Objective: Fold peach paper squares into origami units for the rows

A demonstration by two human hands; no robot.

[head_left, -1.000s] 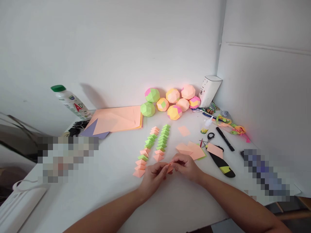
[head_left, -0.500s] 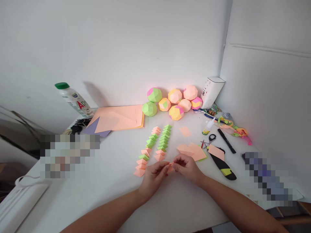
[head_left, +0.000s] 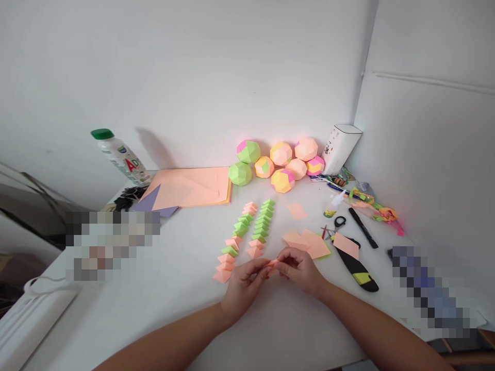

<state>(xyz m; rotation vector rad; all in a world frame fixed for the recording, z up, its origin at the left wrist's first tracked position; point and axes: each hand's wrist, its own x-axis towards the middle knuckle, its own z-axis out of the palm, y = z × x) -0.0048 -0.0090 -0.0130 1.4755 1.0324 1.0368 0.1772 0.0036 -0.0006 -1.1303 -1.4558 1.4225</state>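
Note:
Between the fingertips of my left hand (head_left: 245, 286) and my right hand (head_left: 299, 269) is a small piece of peach paper (head_left: 273, 263), pinched from both sides and mostly hidden by the fingers. Just beyond my left hand run two rows of folded paper pieces: one of mixed peach and green units (head_left: 229, 251), the other mostly green units (head_left: 262, 222) with peach ones at the near end. Peach paper sheets (head_left: 315, 244) lie past my right hand, and a single peach square (head_left: 297, 211) is farther back.
Several faceted paper balls (head_left: 283, 180) sit against the wall. To the right are a glue bottle (head_left: 334, 204), scissors (head_left: 339, 222), a black pen (head_left: 363, 228) and a black-and-yellow cutter (head_left: 356, 269). At the left stand a green-capped bottle (head_left: 121, 158) and a peach paper stack (head_left: 189, 186).
The paper between my fingers looks flatter and narrower than before. Both hands stay in nearly the same place; the whole view has shifted slightly.

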